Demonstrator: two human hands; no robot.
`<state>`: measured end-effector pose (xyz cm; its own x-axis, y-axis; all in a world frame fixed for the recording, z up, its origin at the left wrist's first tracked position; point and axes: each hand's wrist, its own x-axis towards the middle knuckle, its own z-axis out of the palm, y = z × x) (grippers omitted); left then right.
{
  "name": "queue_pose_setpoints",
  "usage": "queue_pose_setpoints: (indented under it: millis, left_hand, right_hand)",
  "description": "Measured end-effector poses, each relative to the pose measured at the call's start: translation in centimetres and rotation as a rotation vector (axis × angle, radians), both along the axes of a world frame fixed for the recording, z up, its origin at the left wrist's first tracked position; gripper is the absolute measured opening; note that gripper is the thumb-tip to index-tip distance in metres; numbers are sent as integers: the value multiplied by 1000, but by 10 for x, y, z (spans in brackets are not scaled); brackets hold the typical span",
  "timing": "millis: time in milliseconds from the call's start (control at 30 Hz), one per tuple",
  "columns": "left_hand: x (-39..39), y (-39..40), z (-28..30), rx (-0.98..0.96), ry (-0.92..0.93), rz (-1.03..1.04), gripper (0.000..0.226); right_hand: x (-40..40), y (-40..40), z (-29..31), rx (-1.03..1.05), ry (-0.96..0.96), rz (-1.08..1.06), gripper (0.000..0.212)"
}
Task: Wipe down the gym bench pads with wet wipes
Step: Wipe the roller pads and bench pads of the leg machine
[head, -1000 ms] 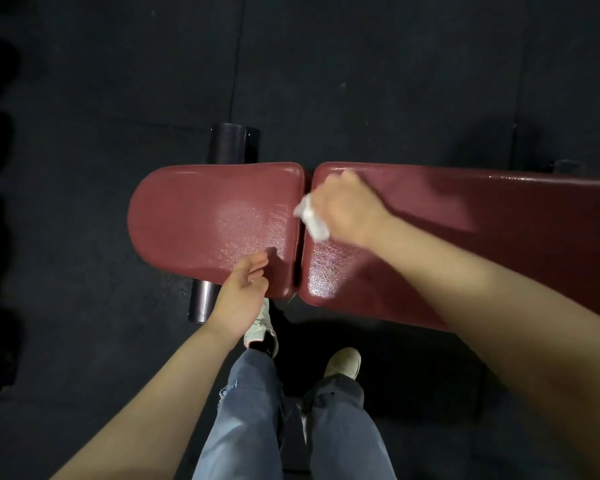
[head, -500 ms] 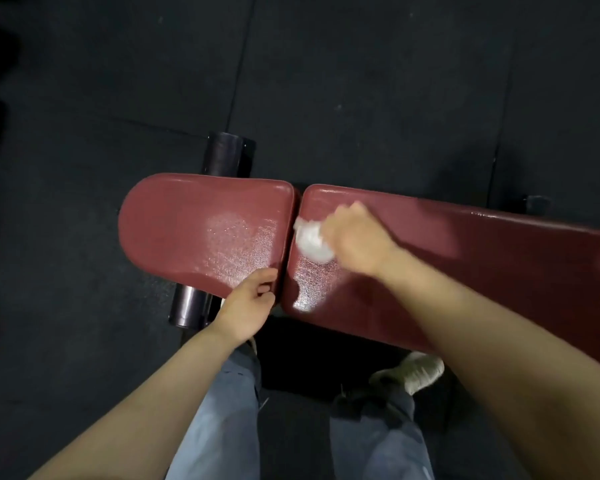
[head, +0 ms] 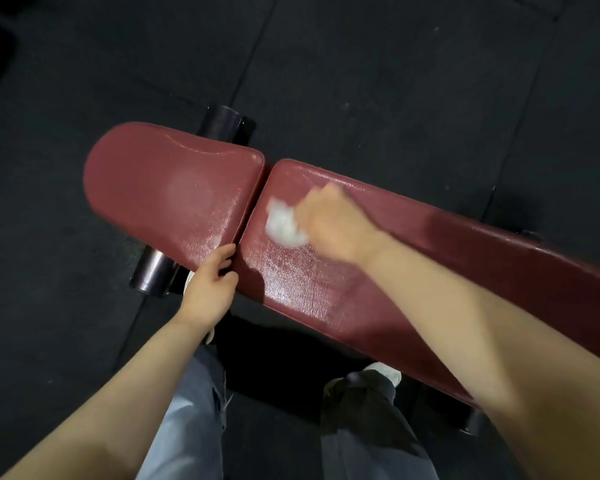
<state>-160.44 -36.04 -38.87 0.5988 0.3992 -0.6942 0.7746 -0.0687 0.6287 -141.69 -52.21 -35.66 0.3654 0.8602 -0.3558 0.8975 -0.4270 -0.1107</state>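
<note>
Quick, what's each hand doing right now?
Left hand: grips the seat pad edge.
Right hand: holds a wet wipe on the back pad.

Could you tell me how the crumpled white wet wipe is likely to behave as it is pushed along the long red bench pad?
The crumpled white wet wipe looks soft and floppy, bunched under the right hand, so it will probably deform rather than slide as one piece. It seems light. The long red vinyl bench pad shines wet nearby, so the wipe likely glides easily.
</note>
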Motion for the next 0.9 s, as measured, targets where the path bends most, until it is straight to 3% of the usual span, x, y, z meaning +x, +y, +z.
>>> queue_pose_setpoints:
  millis: [67, 100, 133, 267, 333, 367, 467, 533, 567, 633, 700, 767, 833, 900]
  left_hand:
    - [-3, -3, 0, 14, 8, -2, 56]
    - [-4, -5, 0, 16, 8, -1, 56]
    - [-5, -6, 2, 16, 9, 0, 57]
    - [-4, -8, 4, 11, 12, 2, 57]
    - [-3, -7, 4, 12, 0, -22, 57]
    - [-3, -6, 3, 12, -5, -39, 57]
    - [-3, -1, 1, 13, -3, -58, 57]
    - [-3, -2, 2, 21, -4, -72, 57]
    - [-2, -3, 4, 18, -14, -82, 57]
    - [1, -5, 10, 38, -37, -125, 58]
    - [4, -5, 11, 119, -76, -232, 61]
    - [3, -6, 10, 198, -99, -371, 64]
    - [2, -9, 9, 253, -106, -446, 65]
    - [4, -11, 11, 297, -124, -479, 66]
  right_hand:
    - [36, 0, 1, 3, -176, -430, 18]
    - [33, -2, -1, 10, -198, -507, 18]
    - [19, -4, -1, 18, -149, -458, 19]
    - [-88, -37, 4, 82, 337, 242, 34]
    - [-83, -49, 6, 60, 314, 364, 29]
    - [-62, -48, 2, 9, 240, 293, 29]
    - [17, -44, -2, 14, -78, -296, 12]
    - [26, -43, 1, 68, -120, -546, 11]
    - [11, -39, 1, 45, -92, -505, 13]
    - [-47, -40, 4, -37, 71, -199, 14]
    - [-96, -55, 10, 33, 335, 130, 23]
    - [-103, -69, 9, 80, 449, 279, 13]
    - [-68, -65, 10, 30, 252, 212, 23]
    - [-10, -60, 7, -48, -96, -63, 23]
